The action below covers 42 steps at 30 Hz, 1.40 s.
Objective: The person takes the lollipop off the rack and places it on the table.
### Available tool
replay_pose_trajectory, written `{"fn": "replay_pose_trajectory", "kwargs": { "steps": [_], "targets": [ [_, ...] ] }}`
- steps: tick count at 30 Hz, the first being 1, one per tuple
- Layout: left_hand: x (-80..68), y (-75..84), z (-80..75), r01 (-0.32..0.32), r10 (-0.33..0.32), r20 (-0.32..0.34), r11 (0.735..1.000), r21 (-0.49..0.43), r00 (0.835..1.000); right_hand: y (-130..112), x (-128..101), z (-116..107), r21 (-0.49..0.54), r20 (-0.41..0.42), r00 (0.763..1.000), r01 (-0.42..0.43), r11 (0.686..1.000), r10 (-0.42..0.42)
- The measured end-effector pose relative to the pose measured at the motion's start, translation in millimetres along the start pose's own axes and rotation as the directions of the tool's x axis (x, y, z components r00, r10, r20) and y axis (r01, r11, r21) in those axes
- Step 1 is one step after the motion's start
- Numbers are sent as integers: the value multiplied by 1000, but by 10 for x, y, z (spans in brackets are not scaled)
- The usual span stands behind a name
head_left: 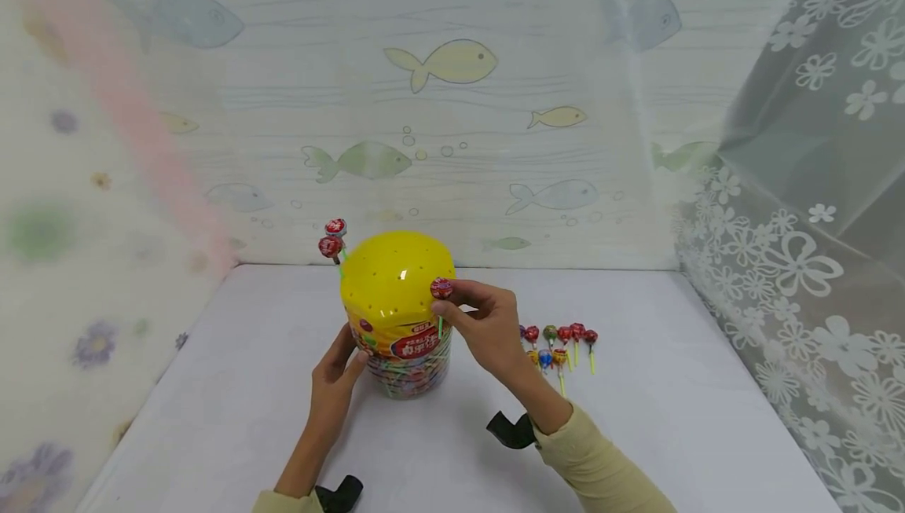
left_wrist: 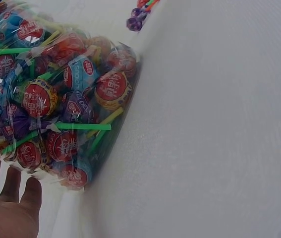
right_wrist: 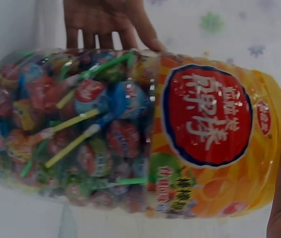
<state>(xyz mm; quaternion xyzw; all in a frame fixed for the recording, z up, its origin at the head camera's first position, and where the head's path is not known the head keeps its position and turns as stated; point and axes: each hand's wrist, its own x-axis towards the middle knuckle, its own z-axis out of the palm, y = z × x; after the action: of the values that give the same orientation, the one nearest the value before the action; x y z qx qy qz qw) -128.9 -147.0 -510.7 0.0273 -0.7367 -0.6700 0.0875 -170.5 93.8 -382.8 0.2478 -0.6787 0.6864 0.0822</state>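
Note:
A clear plastic jar [right_wrist: 130, 183] full of wrapped lollipops, with a yellow-orange label, stands upright on the white table. Its domed yellow lid [head_left: 396, 269] is dotted with small holes. My left hand [head_left: 335, 375] holds the jar's left side low down, thumb towards me and fingers reaching behind it. The right hand [head_left: 488, 324] pinches a red-and-purple lollipop [head_left: 441, 287] between thumb and fingers at the lid's right edge, its green stick hanging down in front of the label. Two red lollipops [head_left: 330, 246] stick out at the lid's left edge.
Several loose lollipops [head_left: 566, 334] with red, green, blue and yellow wrappers lie in rows to the right of the jar, partly behind my right arm. Black wrist mounts [head_left: 511, 430] sit at both wrists. A fish-patterned curtain [head_left: 452, 144] hangs behind the table [head_left: 636, 434].

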Motion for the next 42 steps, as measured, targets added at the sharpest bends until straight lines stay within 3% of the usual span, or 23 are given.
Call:
{"fn": "replay_pose_trajectory", "kwargs": {
  "steps": [13, 29, 42],
  "targets": [
    [0, -19, 1, 5, -5, 3, 1000, -1, 1000, 219, -244, -200, 3, 13, 998, -61, 998, 61],
    [1, -31, -7, 1, -1, 6, 1000, 6, 1000, 606, -623, -624, -55, -60, 988, -147, 988, 143],
    [-1, -36, -2, 6, -6, -3, 1000, 0, 1000, 749, -791, -932, -121, -112, 965, -250, 961, 237]
  ]
}}
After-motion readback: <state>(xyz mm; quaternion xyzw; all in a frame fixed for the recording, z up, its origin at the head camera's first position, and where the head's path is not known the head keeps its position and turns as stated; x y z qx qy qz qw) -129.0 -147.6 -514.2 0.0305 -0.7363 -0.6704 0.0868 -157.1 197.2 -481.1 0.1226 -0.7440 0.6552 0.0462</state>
